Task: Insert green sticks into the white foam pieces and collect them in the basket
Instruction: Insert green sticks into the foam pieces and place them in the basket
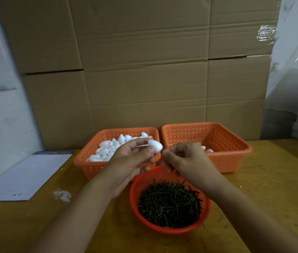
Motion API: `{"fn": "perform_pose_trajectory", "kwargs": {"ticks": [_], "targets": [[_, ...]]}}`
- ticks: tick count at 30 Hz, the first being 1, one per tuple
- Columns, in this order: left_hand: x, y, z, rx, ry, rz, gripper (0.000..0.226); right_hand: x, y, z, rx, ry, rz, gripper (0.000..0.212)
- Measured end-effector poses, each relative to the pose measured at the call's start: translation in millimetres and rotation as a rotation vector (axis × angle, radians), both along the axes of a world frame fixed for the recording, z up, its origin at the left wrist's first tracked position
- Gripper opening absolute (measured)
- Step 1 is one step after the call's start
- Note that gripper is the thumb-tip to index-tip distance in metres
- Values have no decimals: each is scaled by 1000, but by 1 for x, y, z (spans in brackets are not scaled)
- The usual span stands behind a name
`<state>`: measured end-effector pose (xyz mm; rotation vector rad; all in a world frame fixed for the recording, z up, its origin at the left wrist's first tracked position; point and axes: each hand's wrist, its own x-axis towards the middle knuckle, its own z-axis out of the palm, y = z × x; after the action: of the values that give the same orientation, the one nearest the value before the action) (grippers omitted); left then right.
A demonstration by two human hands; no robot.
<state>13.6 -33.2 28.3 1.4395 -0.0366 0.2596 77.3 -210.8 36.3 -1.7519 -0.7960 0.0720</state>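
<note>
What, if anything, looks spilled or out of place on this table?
A small patch of white crumbs lies loose on the table, between the lined notepad and the round bowl of green sticks. They look like foam bits. Nothing else stands out.

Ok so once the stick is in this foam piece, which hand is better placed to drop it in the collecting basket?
Probably the left hand: it already pinches the foam piece, while the right hand only pinches the stick at its base. The right basket, holding few pieces, lies just past the right hand, so the reach crosses slightly.

One head-worn view looks forward and down, close over the wooden table [254, 189], toward stacked cardboard boxes [144, 70].
</note>
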Motion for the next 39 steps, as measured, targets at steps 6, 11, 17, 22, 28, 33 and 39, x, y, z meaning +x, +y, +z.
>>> {"fn": "perform_pose_trajectory", "kwargs": {"ticks": [6, 11, 17, 22, 28, 33, 39], "targets": [[0, 0, 1, -16, 2, 46, 36, 1, 1, -1, 12, -1, 7, 17], [0, 1, 0, -22, 16, 24, 42, 2, 2, -3, -5, -74, -25, 13], [-2, 3, 1, -21, 7, -11, 37, 2, 1, -4, 2, -80, 1, 21], [-2, 2, 3, -8, 13, -12, 44, 0, 0, -2, 40, 33, 72, 20], [-2, -1, 5, -59, 14, 6, 47, 2, 2, -4, 28, -53, -44, 16], [-3, -4, 5, -74, 13, 18, 51, 1, 4, -7, 9, -140, -125, 12], [-4, -4, 6, -18, 3, 37, 45, -2, 4, -5, 9, -142, -88, 16]]}}
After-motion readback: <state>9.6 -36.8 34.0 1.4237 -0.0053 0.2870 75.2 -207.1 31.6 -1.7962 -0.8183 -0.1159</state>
